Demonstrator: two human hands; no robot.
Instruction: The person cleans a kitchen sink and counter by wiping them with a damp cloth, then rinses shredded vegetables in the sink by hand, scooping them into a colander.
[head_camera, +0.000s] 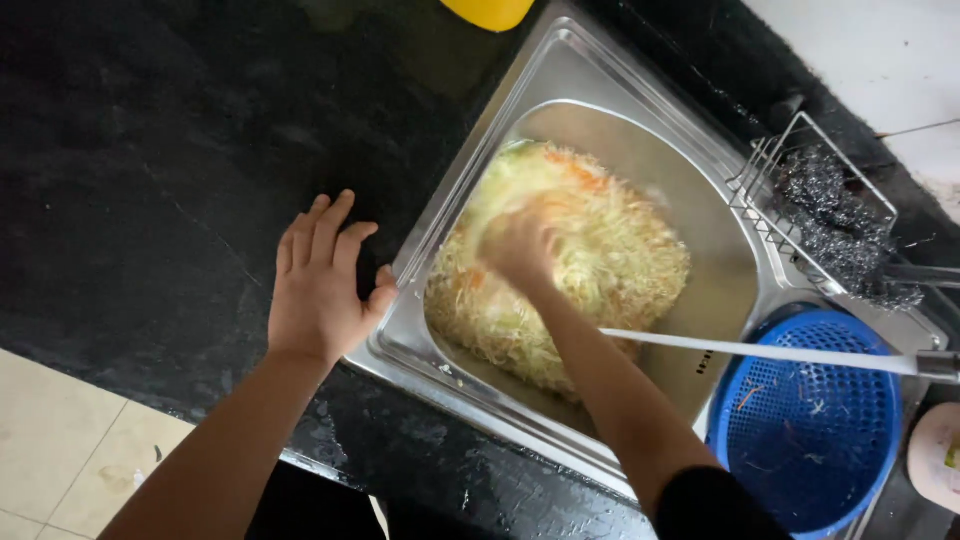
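- Right hand (517, 245), blurred, sits in the shredded cabbage and carrot (560, 265) filling the steel sink (560, 70); its grip cannot be made out.
- Left hand (318, 285) lies released, flat on the black table (150, 170), thumb touching the sink rim.
- Right of the right hand: a blue colander (810, 430), partly cut off.

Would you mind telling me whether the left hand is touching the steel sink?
Touching. The head view shows the left hand flat on the black counter, its thumb resting against the rim of the sink.

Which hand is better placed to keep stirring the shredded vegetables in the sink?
Right. The right hand is already in the shredded vegetables, while the left hand rests flat on the black counter at the sink rim.
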